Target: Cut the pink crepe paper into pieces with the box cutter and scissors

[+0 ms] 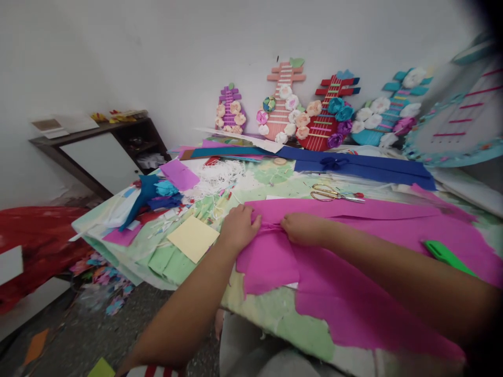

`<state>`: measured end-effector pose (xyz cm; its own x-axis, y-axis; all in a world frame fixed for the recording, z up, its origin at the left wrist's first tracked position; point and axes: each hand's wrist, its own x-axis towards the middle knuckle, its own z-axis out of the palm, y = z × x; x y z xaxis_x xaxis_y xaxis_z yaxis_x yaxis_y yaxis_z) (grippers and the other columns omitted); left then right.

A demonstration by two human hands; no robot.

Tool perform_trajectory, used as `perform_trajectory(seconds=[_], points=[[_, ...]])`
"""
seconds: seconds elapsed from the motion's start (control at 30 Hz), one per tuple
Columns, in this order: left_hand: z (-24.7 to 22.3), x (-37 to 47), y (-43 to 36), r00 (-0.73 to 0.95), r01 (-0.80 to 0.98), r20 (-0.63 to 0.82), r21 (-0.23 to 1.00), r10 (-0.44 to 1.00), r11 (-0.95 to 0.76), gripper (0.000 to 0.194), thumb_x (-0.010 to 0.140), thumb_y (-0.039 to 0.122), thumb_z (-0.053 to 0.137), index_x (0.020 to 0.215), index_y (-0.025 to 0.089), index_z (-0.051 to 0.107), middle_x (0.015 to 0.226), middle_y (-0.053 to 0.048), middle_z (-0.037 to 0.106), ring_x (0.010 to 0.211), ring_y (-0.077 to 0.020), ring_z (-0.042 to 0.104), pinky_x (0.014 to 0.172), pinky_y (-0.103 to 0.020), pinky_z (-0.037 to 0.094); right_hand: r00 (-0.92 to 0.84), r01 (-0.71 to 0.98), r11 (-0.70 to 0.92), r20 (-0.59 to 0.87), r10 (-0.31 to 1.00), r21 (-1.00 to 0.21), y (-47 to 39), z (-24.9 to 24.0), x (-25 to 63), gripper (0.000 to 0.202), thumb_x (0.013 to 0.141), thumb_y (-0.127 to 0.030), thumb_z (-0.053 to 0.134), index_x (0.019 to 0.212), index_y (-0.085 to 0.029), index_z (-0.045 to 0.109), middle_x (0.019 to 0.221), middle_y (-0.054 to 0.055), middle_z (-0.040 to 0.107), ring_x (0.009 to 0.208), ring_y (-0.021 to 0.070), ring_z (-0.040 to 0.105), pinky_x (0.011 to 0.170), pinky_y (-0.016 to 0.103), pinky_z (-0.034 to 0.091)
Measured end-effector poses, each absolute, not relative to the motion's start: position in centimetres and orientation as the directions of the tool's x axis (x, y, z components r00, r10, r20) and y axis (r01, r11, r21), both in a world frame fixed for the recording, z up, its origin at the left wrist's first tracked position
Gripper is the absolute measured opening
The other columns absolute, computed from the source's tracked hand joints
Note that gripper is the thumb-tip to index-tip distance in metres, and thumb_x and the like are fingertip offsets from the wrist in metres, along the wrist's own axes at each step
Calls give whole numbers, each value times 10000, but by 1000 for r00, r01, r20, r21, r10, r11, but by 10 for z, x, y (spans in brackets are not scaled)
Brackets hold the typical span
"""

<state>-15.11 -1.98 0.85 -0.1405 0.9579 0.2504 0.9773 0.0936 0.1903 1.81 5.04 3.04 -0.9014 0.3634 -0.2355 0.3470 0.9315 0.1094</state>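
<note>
The pink paper (334,283) lies on the table (271,322) in front of the person, and its long axis goes from left to right. Its folded strip, at the far side, follows this same direction, and the narrow left end is between the two hands. The right hand (302,229) is pinching a gathered fold of the paper; the left hand (239,229) has curled fingers on the left end, but I cannot tell whether it grips or only presses. The near edge is ragged and slants toward the lower right, close to the table's edge. Some bare tablecloth remains along the near left side. On the far side the room is small, because the scissors (334,195) lie just beside the strip. A yellow sheet (192,240) is near the left wrist, and a green cutter (448,257) rests on the paper, beyond the right forearm.
</note>
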Motion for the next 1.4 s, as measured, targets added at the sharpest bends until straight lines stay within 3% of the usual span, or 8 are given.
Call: perform_trajectory(seconds=[0.3,0.5,0.67,0.77,0.83,0.93,1.07,1.4], points=[[17,-147,-25,-116,977,293,204,949,56,330,812,363,389,987,135,551,917,-90,541,889,-214,491,816,-339,375,-858,430,902,-296,419,31,55,43,29,228,747,-215,412,808,-152,622,805,89,636,658,165,577,565,239,370],[27,-107,-68,179,974,314,78,932,-213,336,784,404,427,974,165,568,911,-88,555,885,-235,478,808,-392,365,-866,444,895,-270,421,-30,54,41,35,222,714,-219,438,812,-135,619,790,89,630,643,154,551,552,230,352],[18,-87,-97,129,992,368,-39,921,-123,374,784,418,439,1032,168,565,1137,-141,512,1150,-352,309,921,-578,147,-903,427,901,-71,423,-69,81,48,52,283,770,-281,402,912,-130,594,880,92,605,776,164,536,675,240,367],[10,-84,-99,193,978,233,33,953,-206,402,796,426,440,1088,165,530,1167,-119,511,1152,-306,342,946,-516,207,-806,592,806,12,592,12,115,43,59,401,769,-322,428,1101,-111,506,1080,138,535,971,213,483,785,284,343],[6,-83,-97,230,962,153,110,961,-248,334,826,365,418,1080,177,528,1151,-86,528,1096,-256,413,913,-434,302,-737,673,739,-55,674,25,136,36,60,493,742,-377,471,1128,-71,482,1097,175,523,980,232,481,782,296,346],[3,-83,-97,202,960,145,168,969,-225,222,841,237,400,989,207,563,1071,-41,569,998,-214,475,849,-374,362,-741,665,747,-128,660,2,153,28,58,445,732,-437,472,1016,-109,569,983,129,593,870,198,532,715,262,365],[3,-83,-106,212,957,162,166,964,-239,174,790,154,458,909,204,575,958,-31,595,906,-200,497,805,-363,380,-761,640,768,-152,631,-17,155,27,53,290,764,-355,428,906,-183,613,894,56,631,776,154,549,628,228,354],[0,-86,-120,273,946,275,97,922,-309,248,727,82,475,946,167,552,992,-47,599,957,-210,497,892,-400,335,-730,680,733,-90,678,14,161,36,62,287,776,-306,370,865,-147,593,888,93,623,753,173,535,599,246,337]])
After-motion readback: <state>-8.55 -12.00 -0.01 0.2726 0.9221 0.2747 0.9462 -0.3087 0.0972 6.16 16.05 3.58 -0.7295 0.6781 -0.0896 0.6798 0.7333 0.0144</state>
